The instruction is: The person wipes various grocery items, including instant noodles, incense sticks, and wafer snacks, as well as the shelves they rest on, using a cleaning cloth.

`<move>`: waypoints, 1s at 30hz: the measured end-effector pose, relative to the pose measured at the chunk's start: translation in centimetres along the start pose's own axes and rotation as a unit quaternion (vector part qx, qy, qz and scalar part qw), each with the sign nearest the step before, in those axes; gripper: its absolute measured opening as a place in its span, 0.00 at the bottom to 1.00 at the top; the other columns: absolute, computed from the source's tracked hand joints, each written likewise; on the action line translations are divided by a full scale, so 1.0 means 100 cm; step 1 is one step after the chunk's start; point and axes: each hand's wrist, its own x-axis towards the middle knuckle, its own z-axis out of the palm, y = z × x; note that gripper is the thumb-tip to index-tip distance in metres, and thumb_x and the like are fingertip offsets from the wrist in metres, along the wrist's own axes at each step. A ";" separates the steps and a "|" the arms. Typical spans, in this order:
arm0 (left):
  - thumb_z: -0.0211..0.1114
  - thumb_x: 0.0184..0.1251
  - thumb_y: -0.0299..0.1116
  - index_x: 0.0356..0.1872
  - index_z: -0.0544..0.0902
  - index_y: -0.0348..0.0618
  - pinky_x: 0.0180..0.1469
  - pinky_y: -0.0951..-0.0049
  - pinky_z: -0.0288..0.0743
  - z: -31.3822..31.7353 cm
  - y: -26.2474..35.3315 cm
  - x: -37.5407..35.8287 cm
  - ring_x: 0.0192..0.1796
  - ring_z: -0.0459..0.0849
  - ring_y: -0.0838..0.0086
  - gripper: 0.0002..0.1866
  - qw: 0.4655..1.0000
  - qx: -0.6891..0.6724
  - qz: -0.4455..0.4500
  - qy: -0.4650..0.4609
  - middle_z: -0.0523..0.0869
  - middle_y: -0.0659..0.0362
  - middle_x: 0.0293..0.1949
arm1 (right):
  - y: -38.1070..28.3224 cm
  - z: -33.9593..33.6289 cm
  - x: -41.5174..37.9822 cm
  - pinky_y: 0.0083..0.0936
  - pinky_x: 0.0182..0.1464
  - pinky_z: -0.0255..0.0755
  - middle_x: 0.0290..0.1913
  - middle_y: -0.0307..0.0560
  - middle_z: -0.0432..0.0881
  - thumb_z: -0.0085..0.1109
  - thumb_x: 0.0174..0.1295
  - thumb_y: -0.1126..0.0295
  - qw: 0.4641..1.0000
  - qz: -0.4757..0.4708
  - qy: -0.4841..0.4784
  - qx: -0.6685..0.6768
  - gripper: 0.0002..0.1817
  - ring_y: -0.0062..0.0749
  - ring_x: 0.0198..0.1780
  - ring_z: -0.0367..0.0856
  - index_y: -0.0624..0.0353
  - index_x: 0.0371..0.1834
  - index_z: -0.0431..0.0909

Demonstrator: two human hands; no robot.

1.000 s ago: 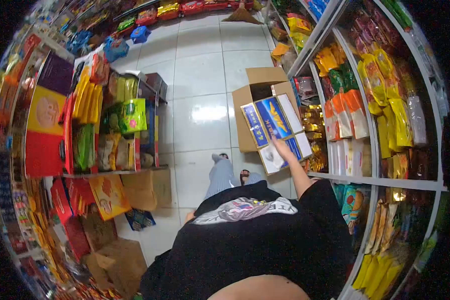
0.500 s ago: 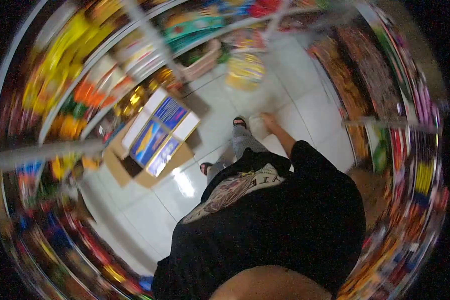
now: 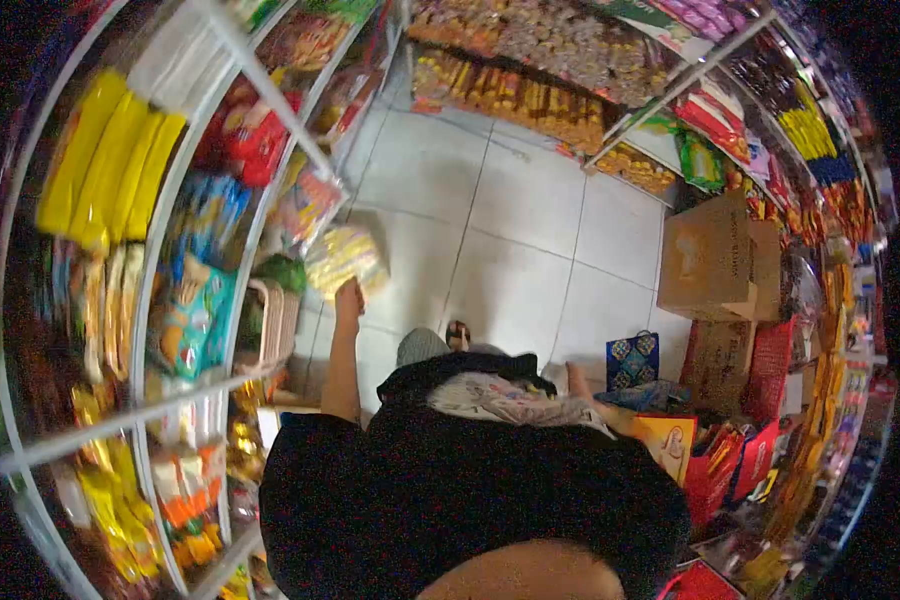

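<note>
My left hand (image 3: 349, 296) reaches forward with its fingers closed at the near edge of a clear plastic-wrapped, yellow-and-white package (image 3: 345, 258). The package is beside the end of the left shelf; its contents are too blurred to name. My right hand (image 3: 576, 380) hangs low, just in front of my shirt's right side. Its fingers are smeared, and I cannot make out anything in it. A blue patterned bag (image 3: 633, 361) is the nearest thing to its right.
Packed shelves (image 3: 185, 200) line the left, with a pink basket (image 3: 278, 325) low down. Stacked goods (image 3: 530, 85) run along the far side. Cardboard boxes (image 3: 708, 255) and red gift bags (image 3: 715, 465) stand on the right. White floor tiles (image 3: 515, 190) lie between.
My view has swung to the right, bringing the boxes and bags into sight. My left hand has come into view at the yellow-and-white package. My right hand has drawn back toward my body.
</note>
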 end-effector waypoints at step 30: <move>0.51 0.49 0.47 0.30 0.71 0.43 0.16 0.74 0.61 0.236 0.219 0.393 0.18 0.72 0.74 0.17 0.922 0.318 -0.103 -0.194 0.73 0.59 0.20 | -0.374 0.232 0.345 0.25 0.27 0.66 0.23 0.51 0.75 0.45 0.50 0.59 0.734 -0.282 -0.043 -0.616 0.16 0.32 0.23 0.73 0.63 0.30 0.72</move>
